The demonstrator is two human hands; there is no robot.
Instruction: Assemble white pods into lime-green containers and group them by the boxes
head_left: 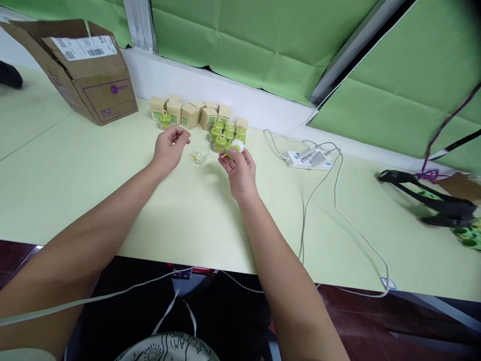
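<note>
In my right hand (242, 175) is a green lid (233, 146) with a white inner side, tilted up between thumb and fingers. A small clear plastic container (199, 155) with a yellow mark stands uncovered on the table between my hands. My left hand (170, 150) is to its left, above the table, with fingers curled together; whatever they may hold is hidden. Just behind my right hand stand several small jars (218, 133) with green lids and loops. One more green-lidded jar (165, 120) stands beyond my left hand.
Several small cardboard boxes (190, 116) line the wall. A large open carton (101, 90) stands at the back left. To the right lie a power strip (306, 159) with white cables and a black stand-like object (432, 198). A phone (182, 272) is below the table edge.
</note>
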